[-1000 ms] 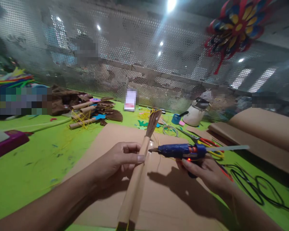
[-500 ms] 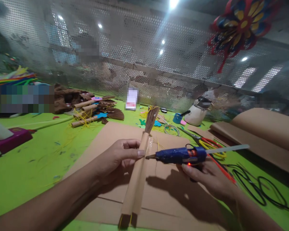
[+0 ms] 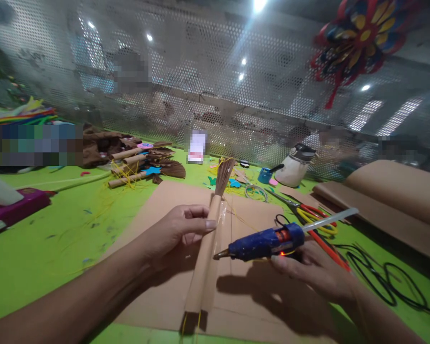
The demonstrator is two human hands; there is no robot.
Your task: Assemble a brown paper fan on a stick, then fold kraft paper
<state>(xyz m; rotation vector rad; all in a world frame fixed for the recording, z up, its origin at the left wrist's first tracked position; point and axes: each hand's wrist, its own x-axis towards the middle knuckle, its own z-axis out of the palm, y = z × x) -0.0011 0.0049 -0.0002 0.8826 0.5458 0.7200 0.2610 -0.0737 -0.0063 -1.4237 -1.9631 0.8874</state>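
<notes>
My left hand (image 3: pixel 186 227) pinches the side of a rolled brown paper tube (image 3: pixel 204 258), thumb on top. Out of the tube's far end sticks a pleated brown paper fan (image 3: pixel 225 176), and yellow strings hang from its near end. A shiny strip, which looks like glue or clear tape, runs along the tube's right flap. My right hand (image 3: pixel 311 263) is wrapped round a blue hot glue gun (image 3: pixel 261 243) with a lit red light and a clear glue stick in its back. The gun's nozzle is at the flap, below my left thumb. Under both hands lies a brown paper sheet (image 3: pixel 157 205).
Several finished-looking tubes with fans (image 3: pixel 129 174) lie at back left. A purple power strip (image 3: pixel 21 210) is at left. Scissors (image 3: pixel 308 215), a black cable (image 3: pixel 380 272) and folded brown paper (image 3: pixel 390 210) lie at right. A white pot (image 3: pixel 294 167) and a blue jar (image 3: pixel 264 175) stand behind.
The glue gun has moved down along the tube toward me, its nozzle leaving the spot by my left thumb and tilting downward. The shiny strip on the flap looks longer. My left hand has barely moved.
</notes>
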